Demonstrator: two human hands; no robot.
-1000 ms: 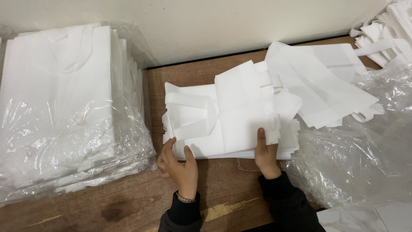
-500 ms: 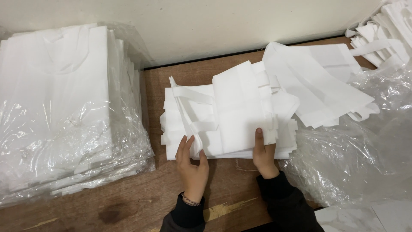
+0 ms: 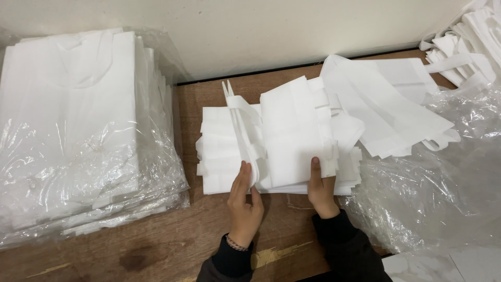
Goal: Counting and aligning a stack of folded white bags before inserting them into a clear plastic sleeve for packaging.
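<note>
A pile of folded white fabric bags (image 3: 282,141) with loop handles lies on the brown wooden table (image 3: 156,245). My left hand (image 3: 244,201) stands edge-on at the pile's near edge, its fingers pushed in among the layers and lifting a few. My right hand (image 3: 319,188) grips the same near edge further right, thumb flat on the top folded bag. Both wrists wear dark sleeves, and a bead bracelet shows on the left one.
A tall stack of white bags in clear plastic wrap (image 3: 78,130) fills the left. More loose white bags (image 3: 386,104) fan out behind the pile and at the top right corner (image 3: 469,42). Crumpled clear plastic (image 3: 433,193) lies on the right. A pale wall (image 3: 261,31) runs behind.
My left hand has slid right along the pile's near edge and turned upright, pushing into the layers. The bag handles on the left have lifted. My right hand has stayed put.
</note>
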